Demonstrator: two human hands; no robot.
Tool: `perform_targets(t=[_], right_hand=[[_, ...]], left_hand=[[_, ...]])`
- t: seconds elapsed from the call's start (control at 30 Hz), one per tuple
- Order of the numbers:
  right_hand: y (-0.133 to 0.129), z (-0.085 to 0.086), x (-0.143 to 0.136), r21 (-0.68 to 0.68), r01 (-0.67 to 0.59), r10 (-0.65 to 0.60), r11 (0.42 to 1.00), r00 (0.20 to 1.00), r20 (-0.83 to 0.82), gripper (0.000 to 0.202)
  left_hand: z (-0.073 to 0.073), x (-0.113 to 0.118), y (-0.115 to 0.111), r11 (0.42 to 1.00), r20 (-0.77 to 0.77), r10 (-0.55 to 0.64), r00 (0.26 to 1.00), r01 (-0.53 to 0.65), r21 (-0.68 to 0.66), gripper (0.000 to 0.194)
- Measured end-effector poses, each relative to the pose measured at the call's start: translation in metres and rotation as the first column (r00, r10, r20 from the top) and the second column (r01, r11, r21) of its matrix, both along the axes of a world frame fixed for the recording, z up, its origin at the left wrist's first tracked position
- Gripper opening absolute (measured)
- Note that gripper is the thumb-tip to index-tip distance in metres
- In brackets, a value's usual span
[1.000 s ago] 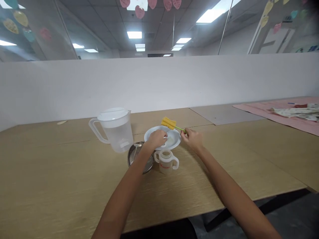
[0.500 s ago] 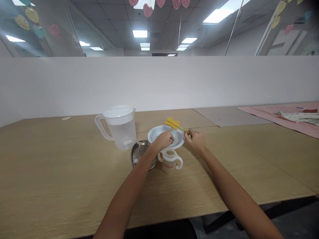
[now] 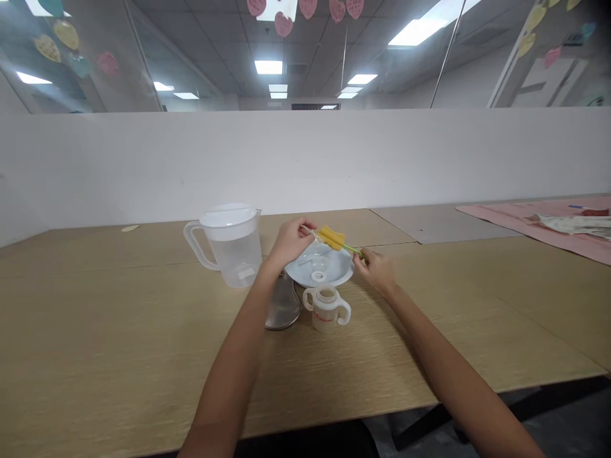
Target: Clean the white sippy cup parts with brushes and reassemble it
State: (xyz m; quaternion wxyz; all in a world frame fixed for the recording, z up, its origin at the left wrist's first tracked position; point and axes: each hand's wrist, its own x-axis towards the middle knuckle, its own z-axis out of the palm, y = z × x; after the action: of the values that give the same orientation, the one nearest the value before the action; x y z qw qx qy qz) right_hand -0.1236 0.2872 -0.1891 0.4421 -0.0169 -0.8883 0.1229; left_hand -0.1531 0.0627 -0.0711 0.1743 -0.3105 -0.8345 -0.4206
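My right hand (image 3: 376, 268) is closed round the thin green handle of a yellow sponge brush (image 3: 333, 237), whose head hangs over a white bowl (image 3: 344, 275). The fingers of my left hand (image 3: 290, 242) pinch a small clear piece (image 3: 314, 235) at the sponge's left end; its exact kind is too small to make out. Inside the bowl lie clear parts and a white ring (image 3: 318, 277). In front of it stands a two-handled cup (image 3: 326, 308) with its top open. A metal dish (image 3: 285, 306) sits left of the cup, partly hidden by my left forearm.
A clear plastic pitcher (image 3: 236, 251) with a white lid stands to the left of the bowl. At the far right, a pink cloth (image 3: 506, 219) holds white fabric (image 3: 573, 224) and a red item. A small pale flat piece (image 3: 130, 228) lies at the back left.
My left hand has risen out of the bowl, up and left, with the small clear piece, which is now against the sponge. My right hand and the sponge brush have barely moved.
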Motion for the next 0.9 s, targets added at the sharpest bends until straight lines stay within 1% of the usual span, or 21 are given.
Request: perform_targets(t=[0.1,0.2,0.27,0.37,0.47,0.57,0.63,0.7,0.77,0.8,0.83,0.87,0.9], right_hand=[[-0.001,-0.002,0.0,0.014,-0.042,0.043,0.999,0.998,-0.035,0.041],[-0.001,-0.003,0.0,0.018,-0.026,0.027,1.0,0.998,-0.054,0.04],[0.0,-0.004,0.0,0.025,-0.014,0.016,1.0,0.998,-0.055,0.04],[0.0,-0.006,0.0,0.062,-0.052,0.056,0.997,0.996,-0.069,0.039],[0.001,-0.009,-0.001,0.135,-0.105,0.122,0.985,0.985,-0.124,0.036],[0.002,-0.013,-0.002,0.185,-0.133,0.167,0.974,0.968,-0.187,0.036],[0.003,-0.015,-0.004,0.186,-0.146,0.184,0.972,0.96,-0.209,0.037],[0.005,-0.015,-0.005,0.148,-0.156,0.185,0.976,0.962,-0.203,0.039],[0.007,-0.014,-0.006,0.072,-0.152,0.162,0.986,0.971,-0.176,0.039],[0.009,-0.013,-0.007,0.031,-0.142,0.145,0.989,0.977,-0.158,0.039],[0.011,-0.013,-0.007,-0.001,-0.128,0.127,0.992,0.982,-0.14,0.039],[0.013,-0.013,-0.008,-0.024,-0.11,0.106,0.994,0.987,-0.122,0.038],[0.015,-0.013,-0.008,-0.036,-0.09,0.086,0.995,0.991,-0.103,0.038]], left_hand=[[0.006,0.005,-0.007,1.0,0.003,-0.012,1.0,0.012,0.028,0.022],[0.009,0.009,-0.009,0.999,-0.033,-0.023,0.999,0.023,0.027,0.021],[0.01,0.012,-0.009,1.0,-0.076,-0.004,0.997,0.004,0.006,0.021],[0.009,0.013,-0.006,0.993,-0.156,0.044,0.987,-0.061,-0.106,0.022],[0.004,0.012,-0.004,0.968,-0.21,0.059,0.976,-0.107,-0.226,0.023],[0.002,0.011,-0.005,0.955,-0.203,0.068,0.977,-0.123,-0.269,0.021],[0.004,0.012,-0.007,0.94,-0.198,0.086,0.976,-0.145,-0.308,0.02],[0.009,0.016,-0.01,0.901,-0.228,0.17,0.959,-0.245,-0.358,0.021],[0.015,0.019,-0.015,0.834,-0.269,0.289,0.919,-0.38,-0.401,0.028],[0.018,0.021,-0.018,0.798,-0.276,0.334,0.901,-0.427,-0.425,0.031],[0.02,0.021,-0.021,0.765,-0.262,0.359,0.896,-0.444,-0.467,0.031],[0.021,0.02,-0.025,0.735,-0.226,0.364,0.904,-0.428,-0.526,0.028],[0.02,0.019,-0.029,0.709,-0.172,0.356,0.919,-0.385,-0.591,0.022]])
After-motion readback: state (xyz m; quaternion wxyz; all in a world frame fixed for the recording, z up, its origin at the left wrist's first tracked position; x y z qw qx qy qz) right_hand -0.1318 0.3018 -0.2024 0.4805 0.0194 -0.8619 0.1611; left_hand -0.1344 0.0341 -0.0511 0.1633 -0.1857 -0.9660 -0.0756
